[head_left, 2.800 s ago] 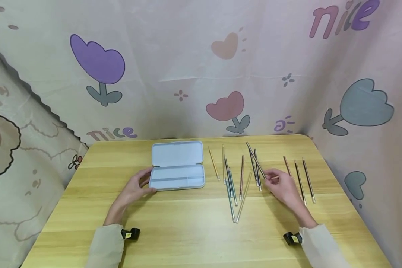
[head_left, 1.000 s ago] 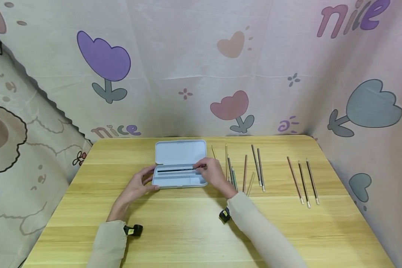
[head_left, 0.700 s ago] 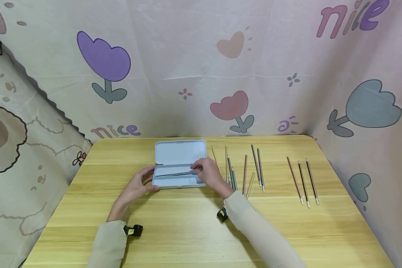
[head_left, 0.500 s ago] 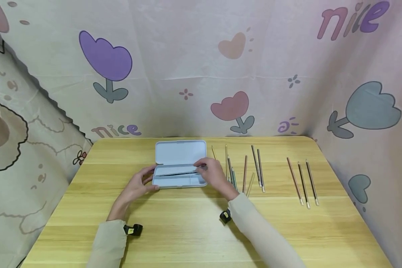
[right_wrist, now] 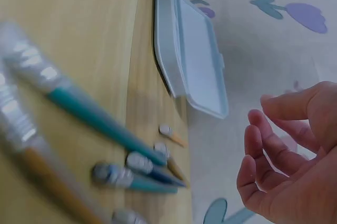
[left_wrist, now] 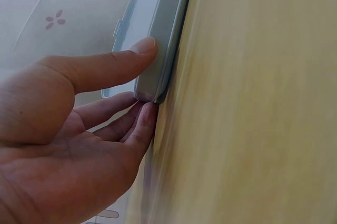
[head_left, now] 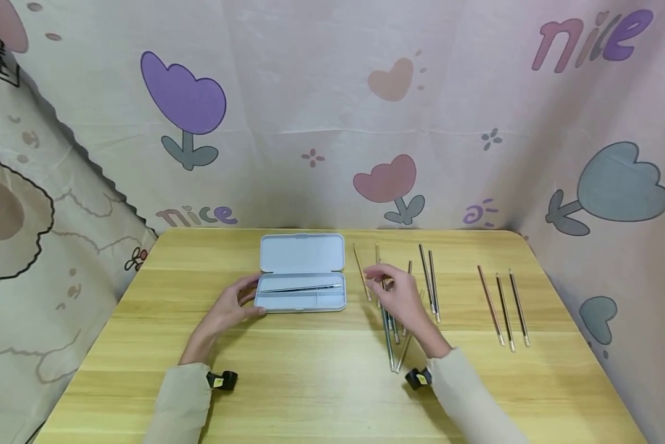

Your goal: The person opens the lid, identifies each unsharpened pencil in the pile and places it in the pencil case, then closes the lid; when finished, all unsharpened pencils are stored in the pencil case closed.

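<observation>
A pale blue pencil case [head_left: 288,302] lies open on the table, lid tilted back. One dark pencil [head_left: 299,288] rests in its long rear compartment. My left hand [head_left: 229,311] grips the case's left front corner; in the left wrist view the thumb presses the front wall and the fingers bear on the end. Right of the case, my right hand [head_left: 401,296] hovers over a loose cluster of pencils, fingers slightly bent and holding nothing. It partly hides that cluster, where a teal pencil [head_left: 388,345] and a tan pencil [head_left: 403,354] show. A yellow pencil [head_left: 362,271] lies just left of its fingertips.
Two dark pencils [head_left: 426,277] lie to the right of the cluster. Farther right are a reddish-brown pencil [head_left: 490,302] and two black ones [head_left: 505,311]. A patterned curtain [head_left: 288,92] hangs right behind the table [head_left: 310,382].
My right hand took a dark pencil from the right group, laid it in the case's rear compartment, let go and moved back right over the cluster. The left hand stayed at the case.
</observation>
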### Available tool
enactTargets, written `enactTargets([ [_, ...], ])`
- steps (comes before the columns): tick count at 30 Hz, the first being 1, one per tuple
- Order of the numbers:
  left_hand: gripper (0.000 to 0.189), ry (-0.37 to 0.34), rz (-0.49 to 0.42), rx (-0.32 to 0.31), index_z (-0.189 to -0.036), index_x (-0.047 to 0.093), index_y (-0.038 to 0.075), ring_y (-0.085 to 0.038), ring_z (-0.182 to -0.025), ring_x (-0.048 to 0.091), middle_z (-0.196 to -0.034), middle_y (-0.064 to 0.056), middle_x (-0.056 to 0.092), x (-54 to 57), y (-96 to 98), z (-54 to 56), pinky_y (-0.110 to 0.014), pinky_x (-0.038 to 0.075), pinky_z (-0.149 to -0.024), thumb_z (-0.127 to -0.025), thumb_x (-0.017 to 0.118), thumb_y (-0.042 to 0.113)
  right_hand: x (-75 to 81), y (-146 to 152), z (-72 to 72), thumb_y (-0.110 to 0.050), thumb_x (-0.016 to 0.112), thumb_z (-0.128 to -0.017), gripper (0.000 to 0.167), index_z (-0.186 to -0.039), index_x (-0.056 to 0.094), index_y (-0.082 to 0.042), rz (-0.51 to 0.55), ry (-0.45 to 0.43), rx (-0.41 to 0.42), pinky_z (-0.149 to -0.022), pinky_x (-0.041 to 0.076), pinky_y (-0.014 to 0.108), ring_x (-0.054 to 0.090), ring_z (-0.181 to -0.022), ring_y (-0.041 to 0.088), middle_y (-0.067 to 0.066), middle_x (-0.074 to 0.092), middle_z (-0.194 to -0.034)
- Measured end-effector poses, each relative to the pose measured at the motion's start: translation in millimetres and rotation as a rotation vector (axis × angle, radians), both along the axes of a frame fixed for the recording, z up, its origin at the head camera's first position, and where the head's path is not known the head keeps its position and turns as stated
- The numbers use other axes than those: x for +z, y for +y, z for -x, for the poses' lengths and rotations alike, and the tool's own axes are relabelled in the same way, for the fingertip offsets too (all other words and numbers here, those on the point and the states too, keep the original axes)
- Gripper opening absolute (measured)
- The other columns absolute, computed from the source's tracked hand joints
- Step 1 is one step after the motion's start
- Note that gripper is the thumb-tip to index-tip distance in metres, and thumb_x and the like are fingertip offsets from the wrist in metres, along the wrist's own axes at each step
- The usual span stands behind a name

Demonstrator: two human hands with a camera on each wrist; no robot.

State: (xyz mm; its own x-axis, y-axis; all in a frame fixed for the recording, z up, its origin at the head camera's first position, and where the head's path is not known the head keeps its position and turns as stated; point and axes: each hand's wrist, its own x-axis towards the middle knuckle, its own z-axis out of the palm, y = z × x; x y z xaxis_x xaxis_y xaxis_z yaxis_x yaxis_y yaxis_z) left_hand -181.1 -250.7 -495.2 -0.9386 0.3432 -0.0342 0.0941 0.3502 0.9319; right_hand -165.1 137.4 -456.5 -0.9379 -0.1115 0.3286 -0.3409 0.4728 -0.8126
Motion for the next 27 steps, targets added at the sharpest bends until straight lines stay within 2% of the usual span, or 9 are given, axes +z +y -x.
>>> enactTargets([
  [5,0.084,0.013,-0.016,-0.005,-0.155,0.029,-0.011,-0.052,-0.140,0.039,-0.151,-0.034,0.039,-0.4,1.2,-0.1,-0.050,0.039,-0.116,-0.086,0.077,-0.008,-1.4,26.7,-17.2,0.001,0.076,-0.089,0.025,-0.114,0.074,-0.001,-0.009,0.005,-0.055,-0.071,0.062,0.031,0.068,-0.089,0.023,0.007,0.075,-0.098],
  [11,0.084,0.014,-0.010,-0.005,-0.155,0.029,-0.011,-0.053,-0.139,0.040,-0.151,-0.036,0.039,0.3,1.2,-0.9,-0.052,0.041,-0.115,-0.087,0.077,-0.006,-7.0,65.8,-38.1,0.005,0.075,-0.089,0.028,-0.116,0.071,0.004,-0.041,0.040,-0.127,-0.070,0.062,0.024,0.067,-0.086,0.021,0.011,0.074,-0.097],
  [15,0.084,0.011,-0.005,0.001,-0.156,0.029,-0.011,-0.053,-0.139,0.039,-0.151,-0.035,0.039,1.3,0.1,-0.4,-0.054,0.040,-0.115,-0.087,0.076,-0.007,-11.2,91.1,-49.0,0.004,0.076,-0.088,0.028,-0.116,0.072,0.002,-0.084,0.076,-0.197,-0.070,0.059,0.017,0.066,-0.084,0.014,0.008,0.074,-0.096],
  [27,0.084,0.006,0.001,0.004,-0.156,0.030,-0.009,-0.051,-0.141,0.039,-0.153,-0.033,0.038,-0.4,0.2,-0.6,-0.049,0.040,-0.116,-0.087,0.076,-0.008,-21.4,153.7,-72.5,-0.003,0.077,-0.090,0.025,-0.115,0.073,-0.001,-0.194,0.051,-0.376,-0.066,0.050,0.005,0.060,-0.081,-0.006,0.010,0.074,-0.095],
])
